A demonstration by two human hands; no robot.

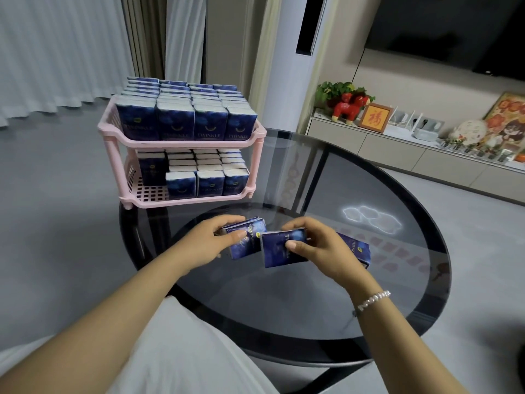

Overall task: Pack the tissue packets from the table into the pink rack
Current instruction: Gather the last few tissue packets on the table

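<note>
red toy horse [348, 108], framed picture [374, 118], curtains [56, 52]

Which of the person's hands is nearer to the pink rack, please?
Left. The left hand grips a tissue packet just in front of the pink rack, below its lower shelf. The right hand holds another packet farther right, away from the rack.

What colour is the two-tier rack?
Pale pink rack, seen best in the head view.
</note>
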